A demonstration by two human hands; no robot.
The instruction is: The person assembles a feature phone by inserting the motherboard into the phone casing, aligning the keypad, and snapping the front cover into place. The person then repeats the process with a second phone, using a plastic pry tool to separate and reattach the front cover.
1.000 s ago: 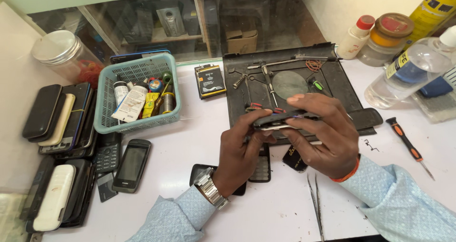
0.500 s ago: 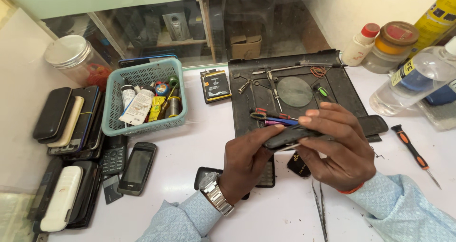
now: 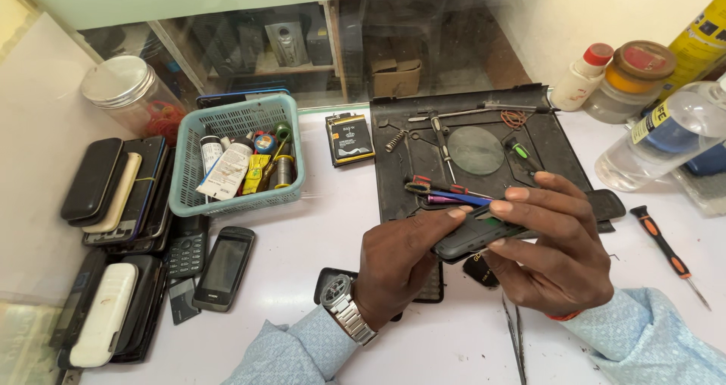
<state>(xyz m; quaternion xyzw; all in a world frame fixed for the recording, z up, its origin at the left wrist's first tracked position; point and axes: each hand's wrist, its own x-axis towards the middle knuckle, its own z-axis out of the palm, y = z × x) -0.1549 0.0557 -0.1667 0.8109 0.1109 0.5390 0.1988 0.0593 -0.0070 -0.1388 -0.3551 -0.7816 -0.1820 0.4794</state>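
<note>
Both hands meet over the near edge of a black work mat [image 3: 563, 154] on a white table [image 3: 302, 256], gripping a dark phone [image 3: 473, 237] held edge-on and tilted slightly above the surface. The left hand [image 3: 397, 260], with a metal wristwatch [image 3: 344, 317] on its wrist, clasps the phone's left end, the thumb pressed along the upper edge. The right hand [image 3: 556, 253] wraps its fingers [image 3: 522, 194] around the right end, fingertips on the top side and thumb below. Just beyond the phone, on the mat, lie a few thin tools with red, blue and purple handles [image 3: 446, 194], along with a round grey disc [image 3: 475, 150] and a green-handled screwdriver [image 3: 522, 152]. Tweezers [image 3: 516, 339] lie on the table near the right wrist, and an orange-and-black screwdriver [image 3: 665, 250] lies further right, well apart from the hands. To the left stands a teal basket [image 3: 291, 139] with small bottles and tubes, a flat battery [image 3: 349, 137] between it and the mat, and a row of stacked phones [image 3: 113, 188] along the table's left edge. A clear bottle [image 3: 673, 131] stands at the far right.
</note>
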